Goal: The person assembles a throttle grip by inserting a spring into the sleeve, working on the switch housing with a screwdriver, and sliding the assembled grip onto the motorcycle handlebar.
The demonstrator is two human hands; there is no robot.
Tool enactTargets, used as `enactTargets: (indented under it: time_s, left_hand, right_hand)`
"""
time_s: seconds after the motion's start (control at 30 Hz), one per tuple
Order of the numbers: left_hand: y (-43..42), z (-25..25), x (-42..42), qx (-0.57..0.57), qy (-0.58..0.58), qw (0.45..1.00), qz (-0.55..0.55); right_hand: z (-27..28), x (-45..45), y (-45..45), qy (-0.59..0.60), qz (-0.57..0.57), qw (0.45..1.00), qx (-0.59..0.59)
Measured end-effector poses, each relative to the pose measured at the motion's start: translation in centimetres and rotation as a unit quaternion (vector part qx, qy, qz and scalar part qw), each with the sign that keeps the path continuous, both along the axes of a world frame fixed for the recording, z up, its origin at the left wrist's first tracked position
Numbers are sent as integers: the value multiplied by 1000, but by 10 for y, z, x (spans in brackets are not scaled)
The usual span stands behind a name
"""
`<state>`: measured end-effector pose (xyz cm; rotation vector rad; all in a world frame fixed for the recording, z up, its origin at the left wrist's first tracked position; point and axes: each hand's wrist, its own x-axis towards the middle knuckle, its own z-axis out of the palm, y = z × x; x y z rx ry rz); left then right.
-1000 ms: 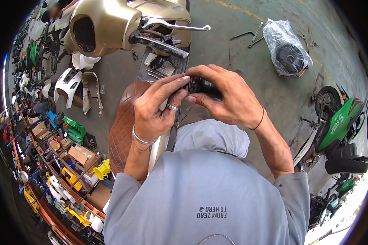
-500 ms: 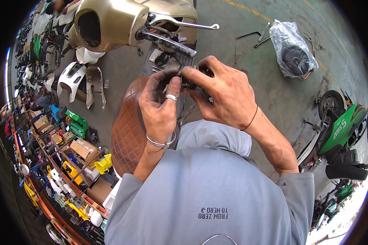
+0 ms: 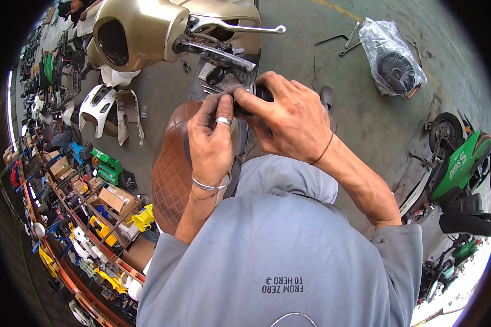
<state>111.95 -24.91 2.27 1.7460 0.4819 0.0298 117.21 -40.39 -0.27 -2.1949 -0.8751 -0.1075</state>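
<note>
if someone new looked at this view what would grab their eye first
Probably the large glossy gold scooter bodywork at upper left, with the brown diamond-quilted seat below it. Near the centre, the bare left hand and bare right hand come together at a partly hidden dark part. At upper right, a round black object in clear plastic wrap lies on the grey-green floor.

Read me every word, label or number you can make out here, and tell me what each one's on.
"FROM ZERO TO HERO": grey T-shirt, upside down in this view, with a small mark beside it.
"S SWAP": green motorcycle panel, the first S a larger logo.
Too small or blurred to read: any print on the cardboard boxes or the dark part in the right hand.
</note>
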Motion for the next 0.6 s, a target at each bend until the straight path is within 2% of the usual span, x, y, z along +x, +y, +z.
enactTargets:
  time_s: [0.2,0.37,0.5,0.6]
  left_hand:
    - [8,-4,1,-3,35,999,9]
    - [9,-6,1,-48,36,998,36]
    - [7,-13,-1,-59,12,997,51]
    - [10,-13,0,9,-64,998,-16]
  right_hand:
    - [-10,-2,5,-28,10,1000,-5]
    - [-15,-4,8,-47,25,999,-11]
    - [-12,-2,10,3,14,1000,6]
    - [-1,6,4,105,17,993,45]
